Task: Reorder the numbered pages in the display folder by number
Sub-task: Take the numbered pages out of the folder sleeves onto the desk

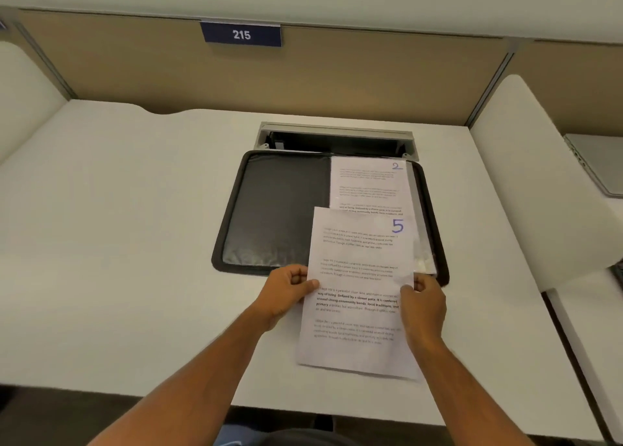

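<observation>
A black display folder (279,209) lies open on the white desk. Its right half shows a clear sleeve holding a printed page marked 2 (369,184). A loose printed page marked 5 (357,294) lies partly over the folder's lower right and sticks out toward me. My left hand (286,292) pinches that page's left edge, thumb on top. My right hand (423,302) pinches its right edge near the folder's front rim. The folder's left half shows only a dark inner cover.
A grey cable tray opening (337,139) sits in the desk just behind the folder. A beige partition with a sign reading 215 (241,34) stands at the back. White side dividers (536,176) flank the desk. A grey laptop (600,166) lies on the neighbouring desk.
</observation>
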Motion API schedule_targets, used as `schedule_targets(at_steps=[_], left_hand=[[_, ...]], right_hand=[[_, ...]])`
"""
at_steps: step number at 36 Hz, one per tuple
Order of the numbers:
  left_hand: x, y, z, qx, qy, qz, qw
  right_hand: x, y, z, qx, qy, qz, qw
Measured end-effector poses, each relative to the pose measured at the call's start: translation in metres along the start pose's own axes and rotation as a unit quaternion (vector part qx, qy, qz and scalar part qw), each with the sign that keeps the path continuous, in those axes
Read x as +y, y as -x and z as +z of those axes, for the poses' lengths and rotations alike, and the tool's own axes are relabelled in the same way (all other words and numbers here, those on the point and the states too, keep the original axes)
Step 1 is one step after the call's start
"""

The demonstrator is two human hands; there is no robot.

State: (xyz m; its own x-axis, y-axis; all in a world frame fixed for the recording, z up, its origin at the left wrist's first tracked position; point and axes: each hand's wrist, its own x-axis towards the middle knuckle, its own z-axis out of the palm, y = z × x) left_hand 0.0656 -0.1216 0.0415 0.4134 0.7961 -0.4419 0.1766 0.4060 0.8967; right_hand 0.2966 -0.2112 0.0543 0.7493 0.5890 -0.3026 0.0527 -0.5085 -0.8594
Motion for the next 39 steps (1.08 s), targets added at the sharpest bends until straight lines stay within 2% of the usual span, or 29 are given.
schedule_targets(at_steps=[5,10,14,20,24,33,39], left_hand=[[0.006,-0.005,-0.033,0.062,-0.02,0.022,0.998],[0.017,-0.014,-0.073,0.137,-0.004,0.042,0.99],[0.026,-0.023,-0.113,0.186,-0.021,0.068,0.98],[0.037,-0.045,-0.179,0.221,-0.039,0.053,0.973],[0.05,-0.063,-0.221,0.254,-0.086,0.076,0.96],[0.075,-0.111,-0.294,0.276,-0.133,0.1,0.947],[0.096,-0.146,-0.332,0.286,-0.182,0.116,0.934]], right_hand=[[-0.012,-0.003,0.032,-0.037,-0.003,-0.022,0.999],[-0.027,0.002,0.069,-0.138,0.007,-0.013,0.99],[-0.046,0.01,0.106,-0.187,0.026,-0.025,0.982],[-0.082,0.01,0.172,-0.175,0.062,-0.069,0.98],[-0.109,0.008,0.212,-0.157,0.069,-0.101,0.98],[-0.161,-0.014,0.297,-0.139,0.118,-0.184,0.966],[-0.193,-0.037,0.345,-0.138,0.115,-0.206,0.962]])
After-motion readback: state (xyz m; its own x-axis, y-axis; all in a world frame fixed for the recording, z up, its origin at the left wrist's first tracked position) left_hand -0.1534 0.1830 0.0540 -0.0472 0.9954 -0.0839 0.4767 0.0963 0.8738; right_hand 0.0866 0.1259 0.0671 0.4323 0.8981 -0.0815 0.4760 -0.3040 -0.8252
